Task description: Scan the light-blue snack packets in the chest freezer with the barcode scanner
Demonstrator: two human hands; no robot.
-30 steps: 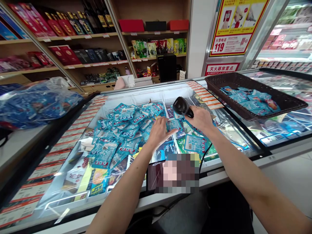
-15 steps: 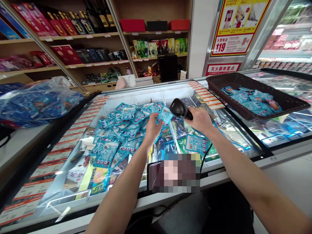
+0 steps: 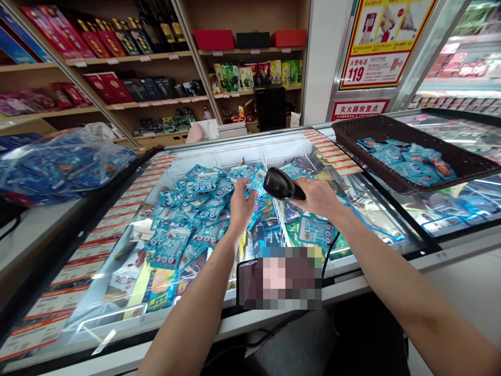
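Scanner [image 3: 277, 184] lower and farther left than before, clasped by right fingers [image 3: 303, 186], blue packet [image 3: 259, 178] pinched in left fingers [image 3: 240, 185]

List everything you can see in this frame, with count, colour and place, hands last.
Chest freezer: at least one, white with black edging, in front
Packet pile: uncountable, blue, freezer's middle
Held packet: one, blue, left of the scanner
Scanner: one, black, centre
Loose packet: one, blue, right of the pile
Phone-like device: one, dark, screen blurred, near edge
Cable: one or more, black, below the right arm
Basket: one, brown, right
Basket packets: several, blue, inside it
Clear bag: one, blue contents, far left
Price labels: many, white-orange, both sides
Shelving: wood-coloured, stocked, back
Posters: two, red-bordered, back right
Left hand: one, bare, on the held packet
Right hand: one, bare, on the scanner
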